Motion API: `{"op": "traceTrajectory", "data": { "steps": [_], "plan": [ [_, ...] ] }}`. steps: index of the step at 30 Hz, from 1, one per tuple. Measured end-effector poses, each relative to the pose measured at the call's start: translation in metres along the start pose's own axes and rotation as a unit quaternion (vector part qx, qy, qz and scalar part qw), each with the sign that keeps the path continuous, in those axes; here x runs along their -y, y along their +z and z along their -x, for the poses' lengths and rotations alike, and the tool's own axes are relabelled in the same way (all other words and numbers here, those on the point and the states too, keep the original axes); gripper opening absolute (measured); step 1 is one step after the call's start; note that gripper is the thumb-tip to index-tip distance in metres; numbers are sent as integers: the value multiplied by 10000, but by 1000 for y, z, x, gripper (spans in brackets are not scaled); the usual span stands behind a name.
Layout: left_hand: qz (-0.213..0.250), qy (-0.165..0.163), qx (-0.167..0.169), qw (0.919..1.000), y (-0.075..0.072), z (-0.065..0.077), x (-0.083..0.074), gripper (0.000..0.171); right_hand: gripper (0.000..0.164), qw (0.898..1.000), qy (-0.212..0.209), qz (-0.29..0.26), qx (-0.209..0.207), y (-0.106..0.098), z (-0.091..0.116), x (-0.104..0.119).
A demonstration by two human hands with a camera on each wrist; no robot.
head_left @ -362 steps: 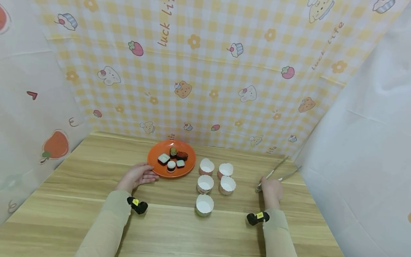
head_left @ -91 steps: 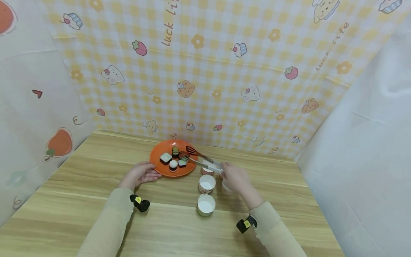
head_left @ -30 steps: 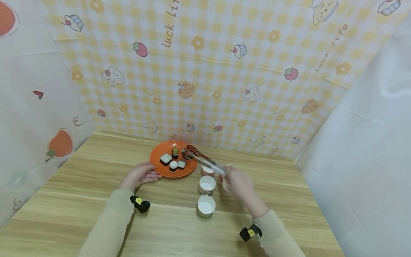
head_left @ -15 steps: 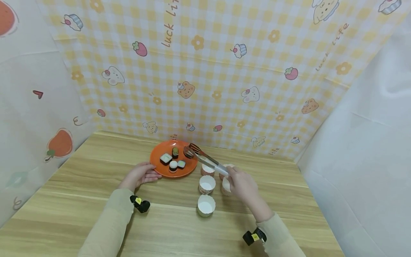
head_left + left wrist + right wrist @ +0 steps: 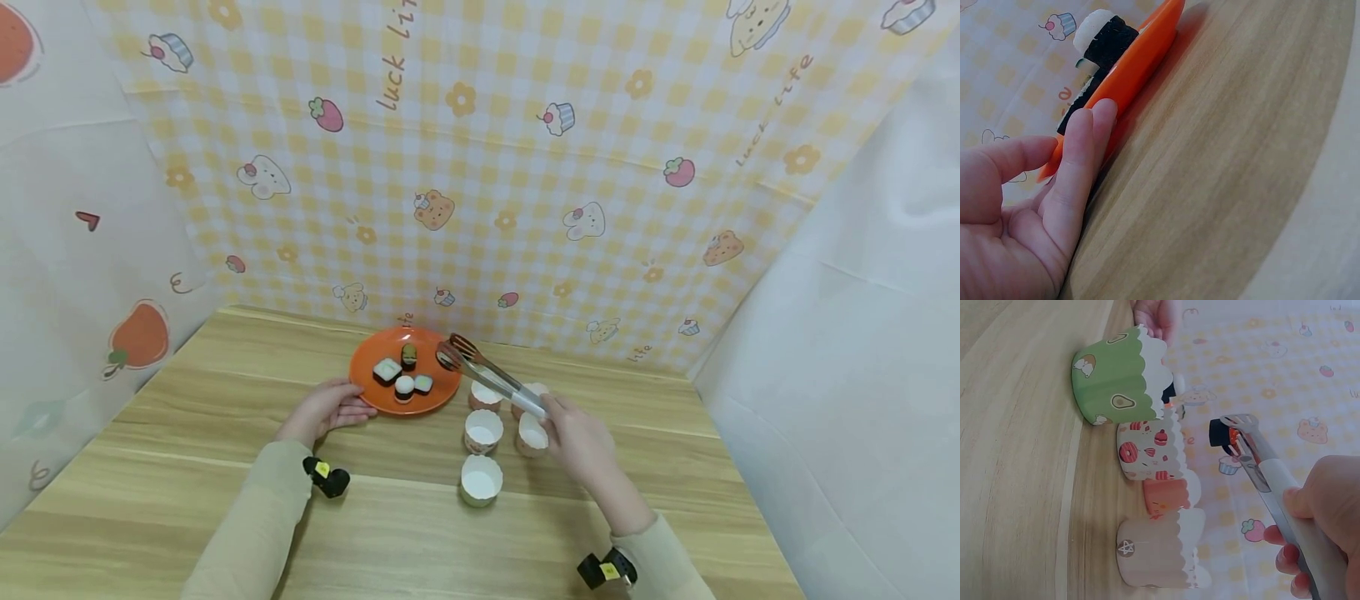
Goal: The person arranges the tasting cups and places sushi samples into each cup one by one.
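Observation:
My left hand [image 5: 327, 412] pinches the near-left rim of an orange plate [image 5: 373, 343], thumb above and fingers beneath. Several sushi pieces lie on the plate, among them a white-topped one [image 5: 404, 385], a square one [image 5: 387, 371] and a green-topped one [image 5: 408, 357]. My right hand [image 5: 581, 442] grips metal tongs [image 5: 1279, 487] by their light handles. Between the tong tips is a sushi piece with orange roe and a black wrap [image 5: 1217, 433], raised over the plate's right edge in the head view. The tips partly hide it there.
Several paper baking cups stand right of the plate: a green one [image 5: 481, 483] nearest, a patterned one [image 5: 483, 432] behind it, and a pale pink one [image 5: 1154, 550] among the others. A checked cloth [image 5: 495, 167] hangs behind the wooden table [image 5: 390, 533].
The tongs, earlier at the table's right, have come to the plate and taken hold of the roe sushi. Tongs and sushi have since shifted rightward to the plate's edge. My left hand stays put.

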State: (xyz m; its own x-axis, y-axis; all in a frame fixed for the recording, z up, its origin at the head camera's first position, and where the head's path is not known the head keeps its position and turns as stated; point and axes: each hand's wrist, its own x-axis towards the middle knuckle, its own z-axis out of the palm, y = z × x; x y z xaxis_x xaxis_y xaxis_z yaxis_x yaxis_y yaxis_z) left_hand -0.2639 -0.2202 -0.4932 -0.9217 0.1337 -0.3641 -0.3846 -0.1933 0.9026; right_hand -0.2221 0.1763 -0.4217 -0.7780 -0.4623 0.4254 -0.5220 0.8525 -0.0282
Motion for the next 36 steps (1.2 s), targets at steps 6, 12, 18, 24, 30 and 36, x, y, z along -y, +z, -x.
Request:
{"op": "traceTrajectory", "data": {
  "steps": [6,12,18,24,30,36],
  "plan": [
    [11,26,6,10000,0,1,0,39,33,9997,-33,-229,-70,-7,5,-1],
    [35,-12,-12,10000,-1,-1,2,39,34,9994,8,-325,-139,-10,11,-6],
    [39,-43,-21,10000,-1,-4,3,40,35,9993,60,-219,-283,-12,20,-10],
    [44,-41,-42,10000,-2,-5,4,41,35,9991,174,-173,-339,-16,26,-12],
    [13,1,4,10000,-2,-6,5,42,34,9991,178,-94,-381,-19,33,-15],
    [7,12,-9,10000,-3,-6,5,40,33,9994,204,-34,-289,-19,39,-18]
  ]
}}
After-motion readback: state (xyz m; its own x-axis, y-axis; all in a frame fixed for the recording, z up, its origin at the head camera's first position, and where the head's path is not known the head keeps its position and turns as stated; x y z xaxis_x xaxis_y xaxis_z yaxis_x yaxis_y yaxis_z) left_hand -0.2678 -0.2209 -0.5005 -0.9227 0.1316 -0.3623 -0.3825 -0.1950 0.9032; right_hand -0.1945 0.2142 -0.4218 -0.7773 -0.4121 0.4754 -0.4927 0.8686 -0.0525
